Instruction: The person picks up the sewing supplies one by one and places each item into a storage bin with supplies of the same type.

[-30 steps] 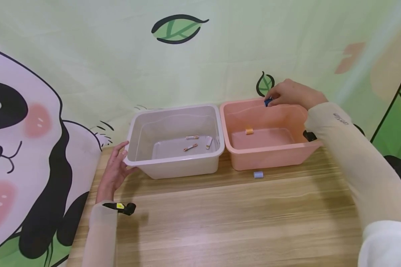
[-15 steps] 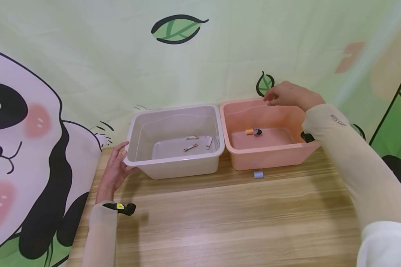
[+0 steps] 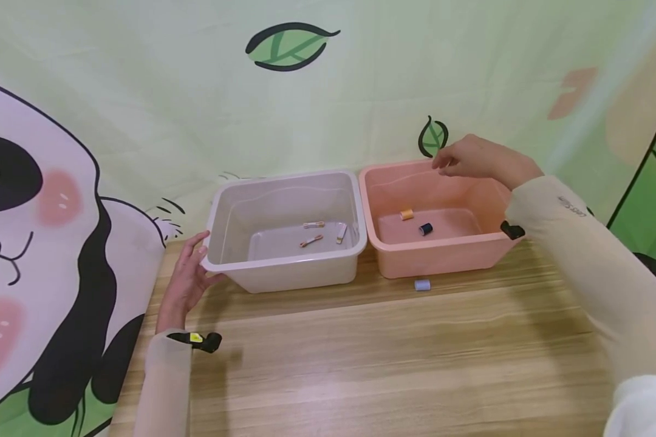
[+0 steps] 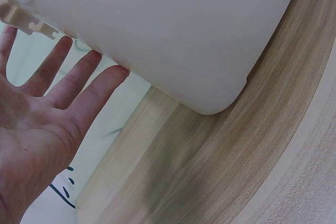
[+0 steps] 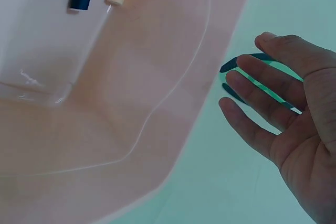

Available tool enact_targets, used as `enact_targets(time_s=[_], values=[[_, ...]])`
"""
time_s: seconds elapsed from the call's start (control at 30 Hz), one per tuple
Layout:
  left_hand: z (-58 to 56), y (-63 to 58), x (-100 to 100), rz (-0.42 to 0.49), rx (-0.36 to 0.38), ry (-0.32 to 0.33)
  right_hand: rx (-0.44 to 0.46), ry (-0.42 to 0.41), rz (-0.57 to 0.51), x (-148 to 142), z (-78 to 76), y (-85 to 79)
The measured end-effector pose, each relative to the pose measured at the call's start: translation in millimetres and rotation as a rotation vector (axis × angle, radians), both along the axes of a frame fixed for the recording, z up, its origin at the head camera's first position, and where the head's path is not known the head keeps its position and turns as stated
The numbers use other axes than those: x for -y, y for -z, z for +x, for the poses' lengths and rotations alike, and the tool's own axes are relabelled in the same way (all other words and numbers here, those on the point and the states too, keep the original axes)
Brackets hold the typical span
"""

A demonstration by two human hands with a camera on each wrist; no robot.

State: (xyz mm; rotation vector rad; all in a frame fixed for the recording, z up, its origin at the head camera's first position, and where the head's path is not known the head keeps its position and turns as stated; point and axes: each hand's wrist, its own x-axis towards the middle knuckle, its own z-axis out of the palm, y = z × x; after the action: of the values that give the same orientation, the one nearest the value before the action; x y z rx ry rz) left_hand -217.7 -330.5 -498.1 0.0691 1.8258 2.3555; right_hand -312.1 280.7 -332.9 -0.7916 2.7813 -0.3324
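Observation:
My right hand (image 3: 472, 159) hovers above the back rim of the pink bin (image 3: 443, 247), holding nothing, its fingers spread apart in the right wrist view. On that bin's floor lie a dark navy thread spool (image 3: 426, 229) and a yellow-orange thread spool (image 3: 406, 214), a short gap between them. A pale blue spool (image 3: 423, 284) lies on the table in front of the pink bin. With extended fingertips, my left hand (image 4: 47, 124) touches the left side of the light grey bin (image 3: 284, 277). Inside the grey bin are three small pale bundles (image 3: 311, 241) with orange-brown ends.
Both bins stand side by side at the back of the wooden table (image 3: 361, 364). Right behind them hangs a pale green cloth (image 3: 169, 73) printed with leaves and a large panda.
The navy spool has left my right hand, dropped into the pink bin and rolled away from the orange spool toward the front. My left hand has stayed at the grey bin.

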Motion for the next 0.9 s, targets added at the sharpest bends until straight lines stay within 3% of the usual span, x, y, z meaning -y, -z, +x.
enact_targets(time_s=[0.27,0.6,0.9], values=[[-0.6,-0.3,-2,-0.009,0.003,-0.002,-0.045,0.009,-0.045,-2,32.1,2.4],[-0.1,-3.5,0,-0.021,-0.011,0.000,-0.331,0.001,-0.233,4,71.7,23.0],[0.7,-0.7,-1,0.008,0.006,0.007,-0.360,0.054,-0.402,8,103.2,50.5]])
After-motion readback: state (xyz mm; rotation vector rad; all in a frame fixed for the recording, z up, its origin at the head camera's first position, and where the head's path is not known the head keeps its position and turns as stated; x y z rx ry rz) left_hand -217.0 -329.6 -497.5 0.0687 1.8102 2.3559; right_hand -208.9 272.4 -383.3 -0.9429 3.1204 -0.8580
